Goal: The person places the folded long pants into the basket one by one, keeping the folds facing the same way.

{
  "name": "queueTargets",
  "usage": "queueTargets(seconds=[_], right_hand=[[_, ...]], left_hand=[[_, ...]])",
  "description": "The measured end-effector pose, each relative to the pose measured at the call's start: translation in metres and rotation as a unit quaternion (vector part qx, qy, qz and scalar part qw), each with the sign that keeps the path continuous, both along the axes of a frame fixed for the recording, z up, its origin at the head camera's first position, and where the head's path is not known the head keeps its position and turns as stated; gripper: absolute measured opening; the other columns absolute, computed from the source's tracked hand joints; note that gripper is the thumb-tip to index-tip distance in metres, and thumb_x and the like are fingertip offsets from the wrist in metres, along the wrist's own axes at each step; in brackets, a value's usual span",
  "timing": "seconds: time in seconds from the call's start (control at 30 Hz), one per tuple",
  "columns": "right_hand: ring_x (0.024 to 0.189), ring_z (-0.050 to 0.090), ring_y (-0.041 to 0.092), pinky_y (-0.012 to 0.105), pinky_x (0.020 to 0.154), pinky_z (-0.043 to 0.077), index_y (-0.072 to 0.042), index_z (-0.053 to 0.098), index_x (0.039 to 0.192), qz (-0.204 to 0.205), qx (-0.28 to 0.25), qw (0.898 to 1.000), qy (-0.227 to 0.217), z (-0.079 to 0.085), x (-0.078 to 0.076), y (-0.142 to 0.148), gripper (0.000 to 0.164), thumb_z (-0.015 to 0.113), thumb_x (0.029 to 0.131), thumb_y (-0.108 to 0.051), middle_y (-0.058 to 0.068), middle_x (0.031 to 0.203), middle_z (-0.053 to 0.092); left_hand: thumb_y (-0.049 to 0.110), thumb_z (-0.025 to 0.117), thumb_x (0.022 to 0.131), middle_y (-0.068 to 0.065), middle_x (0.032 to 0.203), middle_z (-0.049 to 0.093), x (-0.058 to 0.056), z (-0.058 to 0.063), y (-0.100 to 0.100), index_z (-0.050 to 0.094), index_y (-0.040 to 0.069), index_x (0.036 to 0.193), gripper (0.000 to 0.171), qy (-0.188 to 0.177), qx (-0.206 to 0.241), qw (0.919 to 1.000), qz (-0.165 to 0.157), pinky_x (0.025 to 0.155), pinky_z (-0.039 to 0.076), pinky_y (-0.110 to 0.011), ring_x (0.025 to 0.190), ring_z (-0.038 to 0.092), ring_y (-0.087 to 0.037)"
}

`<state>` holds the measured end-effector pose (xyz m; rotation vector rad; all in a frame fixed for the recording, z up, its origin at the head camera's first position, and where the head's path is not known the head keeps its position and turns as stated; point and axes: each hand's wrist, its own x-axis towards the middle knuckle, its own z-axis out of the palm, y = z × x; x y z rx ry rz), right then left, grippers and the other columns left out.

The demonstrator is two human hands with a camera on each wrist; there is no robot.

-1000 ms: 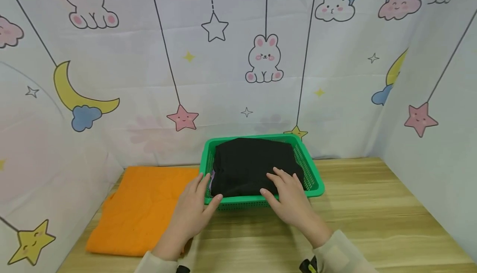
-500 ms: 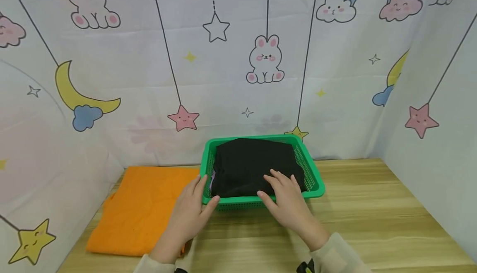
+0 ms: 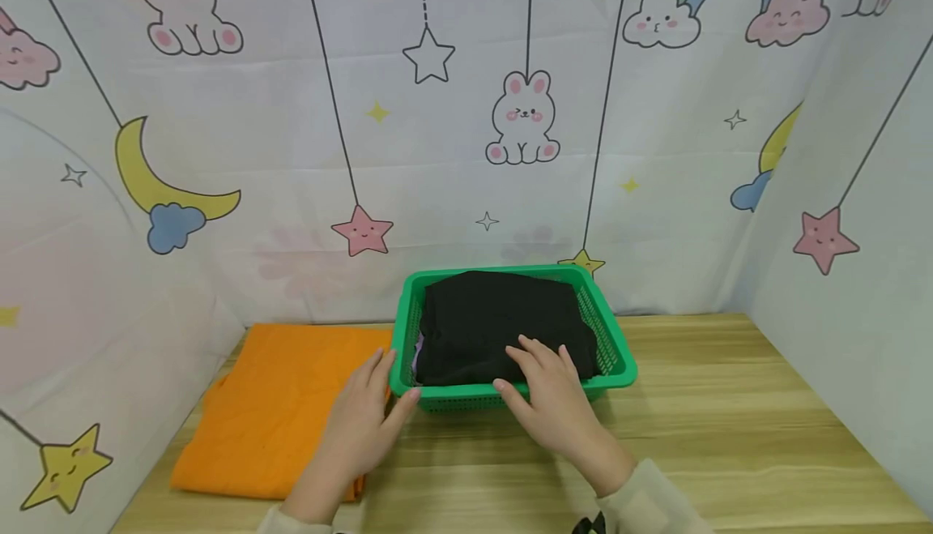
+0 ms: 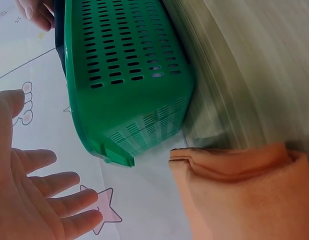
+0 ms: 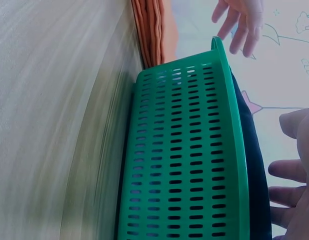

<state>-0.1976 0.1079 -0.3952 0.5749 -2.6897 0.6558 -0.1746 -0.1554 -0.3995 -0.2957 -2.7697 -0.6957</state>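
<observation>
"Firstly, what did the head view show?"

"A green basket [image 3: 466, 392] stood on a wooden table [image 3: 729, 420], near the patterned backdrop [image 3: 306, 153]. Inside lay a folded black cloth [image 3: 503, 315], with a purple edge [image 3: 418, 354] at its left side. A folded orange cloth [image 3: 284, 412] lay to the left of the basket."

"And the hands?"

"The left hand [image 3: 360, 425] was beside the basket's near left corner, overlapping the orange cloth from this angle; its fingers were extended and gripped nothing. The right hand [image 3: 550, 400] was above the basket's near rim, fingers extended over the black cloth. Pale sleeves [image 3: 656, 501] showed below both hands."

"What did the left wrist view add?"

"The left hand's palm was in view, its fingers straight and spread, apart from the basket's slotted wall. The orange cloth presented its stacked folds near the basket's corner. Part of the right hand appeared at the upper left."

"And the right wrist view?"

"The basket's long slotted side was seen, with the black cloth just above the rim. The right hand's fingers were outstretched near that cloth, holding nothing; whether they touched it could not be told. The left hand hung near the far corner."
</observation>
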Motion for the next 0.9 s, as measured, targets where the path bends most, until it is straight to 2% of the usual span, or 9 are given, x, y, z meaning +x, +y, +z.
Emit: queueTargets(seconds=[0.3, 0.6, 0.9], right_hand=[[0.136, 0.038, 0.029, 0.059, 0.113, 0.017, -0.012, 0.051, 0.135, 0.008, -0.004, 1.000, -0.005, -0.002, 0.004, -0.004, 0.055, 0.053, 0.093, -0.048, 0.010, 0.146, 0.043], [0.136, 0.038, 0.029, 0.059, 0.113, 0.018, -0.012, 0.051, 0.136, 0.016, -0.003, 1.000, -0.006, -0.002, 0.006, -0.007, 0.055, 0.054, 0.093, -0.046, 0.010, 0.146, 0.043], [0.135, 0.038, 0.029, 0.059, 0.113, 0.018, -0.012, 0.050, 0.136, 0.022, -0.004, 1.000, -0.009, -0.002, 0.007, -0.009, 0.055, 0.054, 0.093, -0.046, 0.011, 0.145, 0.044]], left_hand=[[0.053, 0.041, 0.096, -0.023, 0.150, 0.030, 0.003, -0.001, -0.008, 0.029, 0.006, 0.148, 0.072, -0.021, -0.003, 0.9997, 0.010, 0.104, 0.032, -0.062, 0.134, 0.034, -0.043], [0.051, 0.040, 0.097, -0.025, 0.149, 0.032, 0.007, 0.003, -0.011, 0.030, 0.003, 0.147, 0.070, -0.026, -0.011, 0.9996, 0.011, 0.103, 0.032, -0.063, 0.133, 0.034, -0.045], [0.051, 0.041, 0.097, -0.025, 0.148, 0.032, 0.008, 0.001, -0.016, 0.031, 0.001, 0.146, 0.070, -0.032, -0.021, 0.9990, 0.023, 0.103, 0.032, -0.062, 0.132, 0.035, -0.046]])
